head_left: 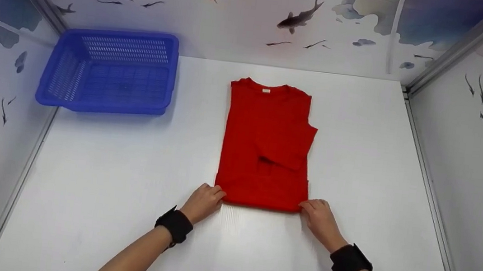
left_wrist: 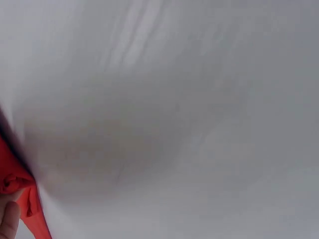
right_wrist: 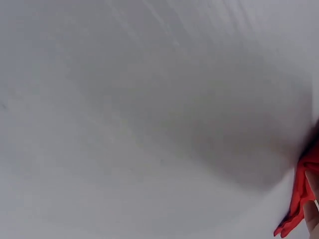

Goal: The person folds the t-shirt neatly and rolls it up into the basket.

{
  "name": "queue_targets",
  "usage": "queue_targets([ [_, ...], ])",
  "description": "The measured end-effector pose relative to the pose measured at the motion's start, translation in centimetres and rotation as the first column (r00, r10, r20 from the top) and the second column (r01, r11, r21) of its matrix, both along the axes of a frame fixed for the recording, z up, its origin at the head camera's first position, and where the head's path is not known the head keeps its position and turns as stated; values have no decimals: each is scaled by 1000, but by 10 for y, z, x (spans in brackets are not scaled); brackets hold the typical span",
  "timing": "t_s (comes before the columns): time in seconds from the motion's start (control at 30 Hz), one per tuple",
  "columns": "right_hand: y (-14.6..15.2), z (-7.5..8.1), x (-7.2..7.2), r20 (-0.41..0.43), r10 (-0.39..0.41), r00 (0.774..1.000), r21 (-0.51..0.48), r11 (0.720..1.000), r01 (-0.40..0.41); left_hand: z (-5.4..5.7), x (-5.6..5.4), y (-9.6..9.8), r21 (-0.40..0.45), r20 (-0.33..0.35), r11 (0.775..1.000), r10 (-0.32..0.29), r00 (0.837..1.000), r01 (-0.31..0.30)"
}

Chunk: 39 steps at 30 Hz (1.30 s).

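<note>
A red T-shirt [head_left: 264, 133] lies partly folded on the white table, its collar with a small white label [head_left: 266, 90] at the far end. One sleeve [head_left: 288, 147] is laid across the right half of the body. My left hand [head_left: 203, 201] pinches the near left corner, where the bottom is folded into a straight edge. At the near right corner my right hand [head_left: 319, 218] pinches the same edge. In the left wrist view bunched red cloth [left_wrist: 12, 172] shows beside a fingertip. Fingers touch the layered red cloth [right_wrist: 297, 201] in the right wrist view.
A blue plastic basket [head_left: 126, 86] with slotted walls stands at the table's far left corner. White panels printed with fish, such as the back panel [head_left: 244, 31], enclose the table [head_left: 129, 163] at the back and both sides. Black bands [head_left: 174, 225] are strapped round both wrists.
</note>
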State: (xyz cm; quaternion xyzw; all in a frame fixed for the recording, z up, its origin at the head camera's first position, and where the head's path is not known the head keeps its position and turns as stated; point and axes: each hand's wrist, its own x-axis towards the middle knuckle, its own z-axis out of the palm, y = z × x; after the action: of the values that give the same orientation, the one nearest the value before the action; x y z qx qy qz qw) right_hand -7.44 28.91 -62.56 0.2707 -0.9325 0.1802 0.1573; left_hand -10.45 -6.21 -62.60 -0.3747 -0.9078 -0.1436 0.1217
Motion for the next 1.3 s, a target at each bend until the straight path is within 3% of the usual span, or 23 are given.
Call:
queue_targets([
  [0.2, 4, 18, 26, 83, 21, 996, -69, 998, -16, 24, 16, -11, 28, 161, 989, -150, 975, 148],
  [0.33, 2, 30, 22, 141, -13, 990, -112, 993, 29, 43, 7, -14, 61, 257, 986, -164, 953, 154],
  [0.47, -1, 39, -7, 163, -54, 985, -145, 986, 79, 54, -20, -13, 138, 358, 988, -117, 926, 71],
  [0.57, -5, 41, -36, 183, -85, 979, -176, 977, 118, 51, -45, -10, 207, 430, 978, -67, 901, -26],
  [0.63, -9, 40, -54, 217, -109, 970, -188, 970, 151, 46, -59, -7, 233, 484, 968, -27, 875, -99],
  [0.8, -16, 31, -84, 345, -189, 919, -135, 959, 248, 31, -83, 4, 186, 596, 949, 98, 797, -256],
  [0.87, -18, 27, -90, 396, -224, 890, -100, 953, 285, 27, -87, 8, 164, 605, 939, 145, 783, -301],
  [0.97, -21, 22, -95, 463, -266, 846, -67, 941, 332, 19, -89, 14, 157, 587, 923, 199, 785, -352],
  [1.03, -23, 18, -96, 467, -289, 836, -60, 933, 356, 14, -88, 18, 144, 551, 914, 245, 798, -380],
  [1.1, -25, 13, -96, 412, -306, 858, -50, 933, 357, 9, -86, 22, 110, 502, 908, 300, 811, -404],
  [1.2, -26, 7, -97, 251, -313, 916, -24, 944, 329, 6, -86, 27, 52, 412, 904, 368, 833, -424],
  [1.3, -24, 4, -98, 141, -305, 942, 23, 952, 305, 10, -87, 30, 16, 372, 904, 392, 841, -428],
])
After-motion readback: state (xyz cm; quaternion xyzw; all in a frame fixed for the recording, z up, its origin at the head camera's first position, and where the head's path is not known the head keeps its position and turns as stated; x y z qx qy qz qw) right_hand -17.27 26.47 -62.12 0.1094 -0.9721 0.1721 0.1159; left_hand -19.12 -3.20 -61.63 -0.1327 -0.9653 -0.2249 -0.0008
